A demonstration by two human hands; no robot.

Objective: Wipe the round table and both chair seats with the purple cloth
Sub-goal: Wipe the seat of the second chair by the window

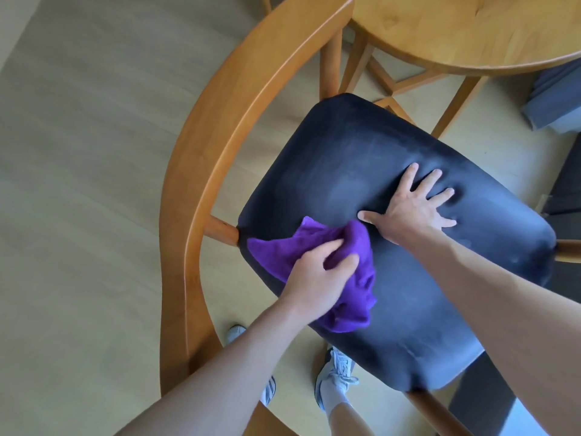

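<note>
A wooden chair with a dark blue padded seat (pixel 393 278) fills the middle of the head view. On the seat's left edge lies the crumpled purple cloth (pixel 352 306), and my left hand (pixel 317 275) grips it with curled fingers. My right hand (pixel 412 209) presses flat on the seat with its fingers spread, just right of the cloth. Part of the round wooden table (pixel 465 29) shows at the top right, beyond the chair.
The chair's curved wooden backrest (pixel 226 127) arcs along the left of the seat. Table legs (pixel 452 102) stand behind the seat. My feet in grey shoes (pixel 333 376) are on the pale floor below. A grey-blue object (pixel 556 96) lies at the right edge.
</note>
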